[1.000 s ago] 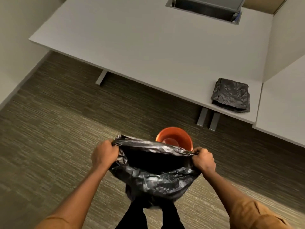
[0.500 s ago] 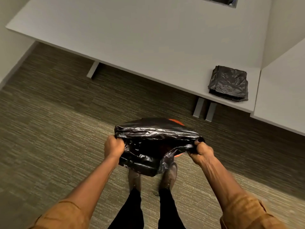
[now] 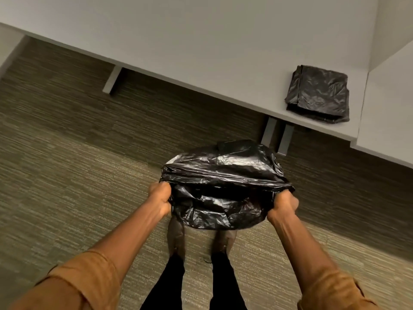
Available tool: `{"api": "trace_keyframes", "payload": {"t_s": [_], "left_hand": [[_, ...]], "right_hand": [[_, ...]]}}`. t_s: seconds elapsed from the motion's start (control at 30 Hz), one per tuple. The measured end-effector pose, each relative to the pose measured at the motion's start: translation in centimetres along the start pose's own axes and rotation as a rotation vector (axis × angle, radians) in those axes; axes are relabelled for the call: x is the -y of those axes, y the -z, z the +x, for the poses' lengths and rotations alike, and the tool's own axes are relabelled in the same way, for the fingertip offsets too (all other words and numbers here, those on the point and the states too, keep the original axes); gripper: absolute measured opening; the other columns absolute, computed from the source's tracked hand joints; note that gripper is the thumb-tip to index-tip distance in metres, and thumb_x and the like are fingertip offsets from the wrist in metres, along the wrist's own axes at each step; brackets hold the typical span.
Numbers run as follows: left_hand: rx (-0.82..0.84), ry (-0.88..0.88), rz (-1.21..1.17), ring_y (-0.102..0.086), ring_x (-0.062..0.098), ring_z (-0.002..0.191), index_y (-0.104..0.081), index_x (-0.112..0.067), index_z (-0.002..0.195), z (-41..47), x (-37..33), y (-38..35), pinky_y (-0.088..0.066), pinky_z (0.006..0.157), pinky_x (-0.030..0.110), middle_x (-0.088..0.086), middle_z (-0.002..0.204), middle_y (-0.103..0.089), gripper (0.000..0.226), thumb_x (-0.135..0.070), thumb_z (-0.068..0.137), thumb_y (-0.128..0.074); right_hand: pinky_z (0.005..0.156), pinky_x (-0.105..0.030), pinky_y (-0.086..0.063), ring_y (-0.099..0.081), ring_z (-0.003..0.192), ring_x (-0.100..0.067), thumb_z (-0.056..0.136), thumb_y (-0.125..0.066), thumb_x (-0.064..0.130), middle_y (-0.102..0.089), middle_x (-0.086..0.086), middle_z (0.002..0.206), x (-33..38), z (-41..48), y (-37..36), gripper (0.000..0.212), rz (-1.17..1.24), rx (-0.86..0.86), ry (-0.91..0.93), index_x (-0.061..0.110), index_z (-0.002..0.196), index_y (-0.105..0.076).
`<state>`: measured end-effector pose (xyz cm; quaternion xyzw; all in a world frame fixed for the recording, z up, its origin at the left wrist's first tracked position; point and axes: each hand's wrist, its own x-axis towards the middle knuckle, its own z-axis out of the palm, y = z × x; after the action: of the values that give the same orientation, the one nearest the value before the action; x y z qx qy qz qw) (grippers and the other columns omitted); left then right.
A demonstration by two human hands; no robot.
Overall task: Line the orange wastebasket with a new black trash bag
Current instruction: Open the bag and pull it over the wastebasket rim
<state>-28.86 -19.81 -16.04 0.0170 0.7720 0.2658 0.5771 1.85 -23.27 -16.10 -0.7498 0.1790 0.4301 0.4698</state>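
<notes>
Left hand [image 3: 161,198] and right hand [image 3: 283,204] are each fisting one side of the bag [image 3: 223,182] rim, fingers curled shut on plastic. Bag is spreading between them above the shoes [image 3: 176,236], hiding the basket entirely. Folded spare bags [image 3: 318,93] are lying on the desk [image 3: 201,52], well apart.

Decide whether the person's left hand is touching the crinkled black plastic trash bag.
Touching. The head view shows the left hand closed on the crinkled black plastic trash bag's bunched edge.
</notes>
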Motion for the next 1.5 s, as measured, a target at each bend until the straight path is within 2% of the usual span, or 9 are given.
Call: {"api": "trace_keyframes", "payload": {"t_s": [0.13,0.3,0.47,0.6,0.8,0.9,1.13,1.3,1.5], "left_hand": [[0.012,-0.048,0.023,-0.077,0.040,0.103,-0.076,-0.001,0.109,1.2,0.3,-2.0,-0.062,0.097,0.067,0.022,0.110,-0.078,0.027,-0.005,0.098,-0.052],[0.081,-0.123,0.068,-0.070,0.036,0.103,-0.077,-0.006,0.114,6.7,2.7,-3.4,-0.060,0.094,0.054,0.022,0.107,-0.074,0.052,-0.023,0.078,-0.045],[0.120,-0.135,0.084,-0.077,0.041,0.107,-0.078,-0.001,0.116,9.1,4.4,-5.1,-0.065,0.097,0.054,0.022,0.115,-0.081,0.048,-0.017,0.096,-0.037],[0.092,-0.075,0.157,-0.075,0.024,0.078,-0.077,-0.015,0.092,11.4,5.8,-6.0,-0.064,0.070,0.035,0.008,0.090,-0.080,0.044,-0.013,0.107,-0.036],[-0.017,-0.082,0.353,-0.081,0.040,0.092,-0.081,-0.007,0.091,22.1,9.1,-5.8,-0.068,0.087,0.060,0.020,0.105,-0.084,0.055,-0.055,0.079,-0.057],[0.044,-0.071,0.310,-0.082,0.034,0.090,-0.083,-0.010,0.102,21.4,7.8,-7.7,-0.070,0.076,0.045,0.011,0.100,-0.085,0.043,-0.040,0.097,-0.053],[0.103,-0.087,0.373,-0.080,0.032,0.102,-0.083,-0.013,0.105,24.6,9.1,-9.2,-0.066,0.098,0.053,0.010,0.108,-0.085,0.048,-0.041,0.101,-0.044],[0.068,-0.067,0.405,-0.079,0.035,0.104,-0.080,-0.007,0.108,27.1,11.1,-9.4,-0.066,0.098,0.055,0.013,0.111,-0.083,0.046,-0.035,0.103,-0.044],[0.060,-0.010,0.341,-0.077,0.035,0.109,-0.077,-0.013,0.105,28.5,12.8,-10.7,-0.064,0.101,0.053,0.016,0.119,-0.081,0.036,-0.029,0.108,-0.045]], "right_hand": [[0.063,-0.027,-0.048,-0.059,0.069,-0.012,0.103,-0.061,0.019,-0.065,0.003,0.083,-1.1,3.1,0.0,0.012,-0.109,0.008,0.119,0.012,0.102,-0.071],[0.051,-0.026,-0.042,-0.051,0.065,-0.014,0.102,-0.048,0.009,-0.055,0.001,0.076,-2.6,7.3,0.3,0.026,-0.181,-0.022,0.172,0.011,0.078,-0.060],[0.067,-0.034,-0.046,-0.057,0.077,-0.022,0.099,-0.052,0.019,-0.061,-0.007,0.083,-4.6,11.4,0.5,0.029,-0.282,0.001,0.171,0.009,0.074,-0.064],[0.088,-0.049,-0.059,-0.067,0.095,-0.030,0.098,-0.057,0.037,-0.070,-0.012,0.100,-6.7,14.2,0.0,0.038,-0.398,0.019,0.110,0.003,0.090,-0.072],[0.076,-0.039,-0.060,-0.072,0.099,-0.031,0.099,-0.056,0.060,-0.073,-0.009,0.125,-9.1,17.9,-1.6,0.062,-0.340,0.044,-0.043,0.012,0.135,-0.069],[0.065,-0.033,-0.055,-0.070,0.085,-0.023,0.101,-0.055,0.061,-0.074,-0.008,0.117,-9.8,19.7,-2.4,0.061,-0.351,0.074,-0.038,0.013,0.135,-0.068],[0.077,-0.032,-0.051,-0.063,0.084,-0.014,0.106,-0.050,0.058,-0.066,-0.003,0.118,-10.2,23.5,-3.5,0.049,-0.349,0.081,0.062,0.020,0.132,-0.065],[0.097,-0.051,-0.063,-0.075,0.110,-0.031,0.084,-0.053,0.088,-0.076,-0.007,0.129,-13.3,27.8,-1.4,0.090,-0.409,0.080,-0.040,0.016,0.136,-0.070],[0.058,-0.044,-0.066,-0.079,0.092,-0.038,0.098,-0.038,0.083,-0.082,-0.016,0.107,-15.6,28.1,-1.5,0.079,-0.484,0.167,-0.219,0.015,0.116,-0.075]]}}
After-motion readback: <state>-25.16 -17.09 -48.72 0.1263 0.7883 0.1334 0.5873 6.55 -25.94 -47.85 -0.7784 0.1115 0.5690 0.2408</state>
